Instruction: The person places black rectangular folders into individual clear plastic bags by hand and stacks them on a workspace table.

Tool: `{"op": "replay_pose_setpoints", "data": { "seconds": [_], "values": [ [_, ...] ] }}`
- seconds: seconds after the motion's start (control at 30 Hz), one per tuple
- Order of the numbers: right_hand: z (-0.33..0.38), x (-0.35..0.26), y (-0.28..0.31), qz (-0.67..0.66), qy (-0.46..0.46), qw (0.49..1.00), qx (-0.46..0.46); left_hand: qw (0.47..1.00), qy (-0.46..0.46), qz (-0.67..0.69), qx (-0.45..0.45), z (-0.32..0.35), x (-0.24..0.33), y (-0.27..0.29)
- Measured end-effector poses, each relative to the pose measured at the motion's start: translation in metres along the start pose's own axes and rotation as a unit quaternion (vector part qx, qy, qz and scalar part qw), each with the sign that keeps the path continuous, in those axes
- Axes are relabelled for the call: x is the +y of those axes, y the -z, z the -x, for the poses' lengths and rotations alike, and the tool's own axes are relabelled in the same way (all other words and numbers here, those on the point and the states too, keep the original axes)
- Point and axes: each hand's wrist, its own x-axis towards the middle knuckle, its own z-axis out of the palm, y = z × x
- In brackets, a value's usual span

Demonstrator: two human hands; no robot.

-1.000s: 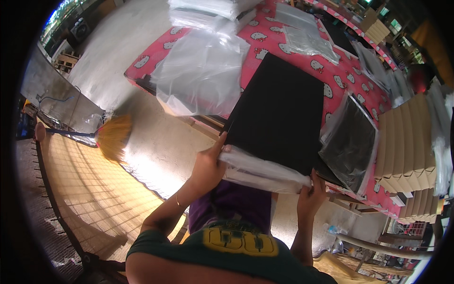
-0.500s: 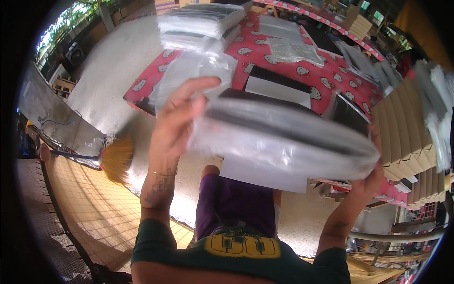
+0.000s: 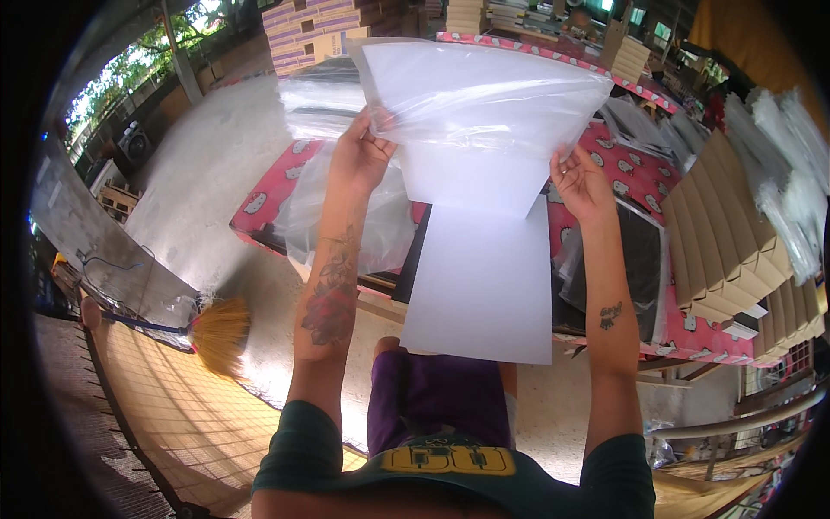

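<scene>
Between my two hands a clear plastic bag [image 3: 493, 95] is stretched out, raised over the table. A white board [image 3: 471, 177] shows through the bag, and its near end sticks out of the plastic. My left hand [image 3: 361, 156] pinches the bag's near left corner. At the near right corner my right hand [image 3: 582, 183] grips the plastic with thumb and bent fingers. Below, a second white board [image 3: 480, 285] lies at the table's near edge and juts out over my lap. A dark board's edge shows along its left side.
A pink patterned cloth [image 3: 264, 195] covers the table. Loose plastic bags [image 3: 367, 221] lie at left, with a stack of bagged items [image 3: 316, 104] behind. Folded brown cardboard [image 3: 722, 229] stands at right beside a bagged black board [image 3: 618, 268]. A broom [image 3: 220, 333] is on the floor.
Both hands have swung up and away from me with the bag. Its face is now turned into view, with the white board showing through. The head view has shifted a little.
</scene>
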Motion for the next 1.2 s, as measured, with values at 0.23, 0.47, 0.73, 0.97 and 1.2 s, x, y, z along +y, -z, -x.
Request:
{"op": "replay_pose_setpoints", "data": {
  "seconds": [0.23,0.47,0.73,0.97,1.2],
  "values": [
    [-0.026,0.055,0.121,-0.038,-0.061,0.983,0.169,0.982,0.1,-0.119,0.105,-0.01,-0.048,0.142],
    [0.056,0.068,0.044,0.398,0.192,0.897,0.027,0.877,-0.172,-0.448,0.015,0.067,-0.043,0.049],
    [0.064,0.038,-0.018,0.516,0.33,0.79,0.035,0.892,-0.273,-0.357,-0.056,0.075,-0.003,-0.066],
    [0.087,0.047,0.017,0.191,0.284,0.94,0.013,0.926,-0.26,-0.273,-0.032,0.075,-0.001,-0.09],
    [0.071,0.042,-0.015,0.036,0.311,0.946,0.084,0.911,-0.191,-0.364,-0.037,0.08,-0.058,-0.1]
  ]
}}
